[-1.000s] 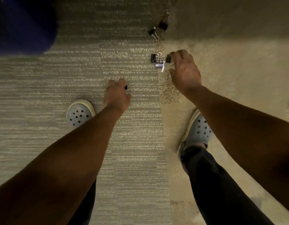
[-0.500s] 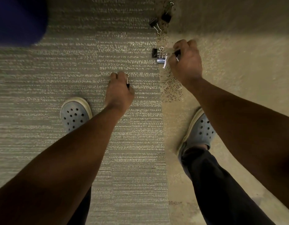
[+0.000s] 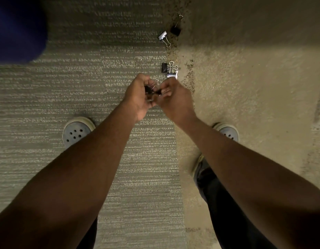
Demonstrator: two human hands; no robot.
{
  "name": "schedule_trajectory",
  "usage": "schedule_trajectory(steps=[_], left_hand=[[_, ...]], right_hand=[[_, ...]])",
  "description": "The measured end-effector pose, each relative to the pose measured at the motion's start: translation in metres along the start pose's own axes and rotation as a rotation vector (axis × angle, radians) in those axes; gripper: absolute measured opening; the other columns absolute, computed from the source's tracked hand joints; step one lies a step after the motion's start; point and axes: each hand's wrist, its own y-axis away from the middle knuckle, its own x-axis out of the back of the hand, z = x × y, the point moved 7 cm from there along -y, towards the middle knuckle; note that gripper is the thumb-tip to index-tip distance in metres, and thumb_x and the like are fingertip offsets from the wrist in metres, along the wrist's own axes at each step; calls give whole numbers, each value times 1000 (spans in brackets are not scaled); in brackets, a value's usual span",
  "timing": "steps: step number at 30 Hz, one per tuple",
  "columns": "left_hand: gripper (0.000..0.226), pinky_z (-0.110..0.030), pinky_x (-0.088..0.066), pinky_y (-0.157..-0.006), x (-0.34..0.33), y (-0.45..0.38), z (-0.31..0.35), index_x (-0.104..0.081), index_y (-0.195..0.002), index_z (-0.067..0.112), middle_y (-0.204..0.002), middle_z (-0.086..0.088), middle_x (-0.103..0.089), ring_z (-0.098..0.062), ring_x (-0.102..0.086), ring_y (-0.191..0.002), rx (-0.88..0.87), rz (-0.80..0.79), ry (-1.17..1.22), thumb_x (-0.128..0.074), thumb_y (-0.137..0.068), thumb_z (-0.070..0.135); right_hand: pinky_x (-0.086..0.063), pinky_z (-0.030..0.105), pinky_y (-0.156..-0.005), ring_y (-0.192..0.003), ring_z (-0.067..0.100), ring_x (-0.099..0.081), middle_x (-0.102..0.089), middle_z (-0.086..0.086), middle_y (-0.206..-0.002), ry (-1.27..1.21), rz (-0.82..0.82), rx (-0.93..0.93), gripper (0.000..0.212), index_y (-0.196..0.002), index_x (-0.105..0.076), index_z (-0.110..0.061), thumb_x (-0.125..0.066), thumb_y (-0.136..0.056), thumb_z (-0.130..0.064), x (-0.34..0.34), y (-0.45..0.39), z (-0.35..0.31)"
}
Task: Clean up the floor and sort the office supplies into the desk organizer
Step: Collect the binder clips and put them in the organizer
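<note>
Carpet [image 3: 74, 87] underfoot, dim light. Two binder clips [image 3: 169, 70] lie together just at one o'clock of the meeting hands, the right hand [image 3: 173, 99] nearer. Left hand [image 3: 137, 94] cups gathered clips [image 3: 150, 89]; the right pinches one in. Two more clips [image 3: 170, 34] wait farther at twelve.

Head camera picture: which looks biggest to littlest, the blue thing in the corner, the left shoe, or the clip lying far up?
1. Blue thing, biggest, though cut off by the edge.
2. Left shoe.
3. Far clip, littlest. It also lies farthest from the camera.
</note>
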Motion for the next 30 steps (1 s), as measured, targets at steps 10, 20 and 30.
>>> schedule_trajectory(steps=[10,20,30], left_hand=[[27,-39,-49,-82,4,-9,-8,-62,-80,22,-83,2,-70,-20,-62,-87,84,17,-176,-51,-92,44],[13,-19,-30,-40,10,-10,-5,-60,-88,20,-65,3,-54,-8,-40,-49,-17,115,-368,-59,-93,32],[27,-18,-29,-39,30,-14,-9,-55,-74,17,-62,3,-53,-9,-39,-46,-37,138,-369,-58,-92,36]], right_hand=[[-52,9,-58,-68,1,-67,-69,-9,-87,-8,-40,71,27,-100,-62,-18,-77,-79,-25,-3,-5,-5],[-40,5,-55,-70,5,-54,-65,3,-91,197,250,2,13,-99,-61,-10,-61,-87,-6,38,-45,39],[-45,15,-59,-77,13,-55,-56,4,-103,418,127,170,11,-101,-62,-13,-61,-90,-11,28,-66,37]])
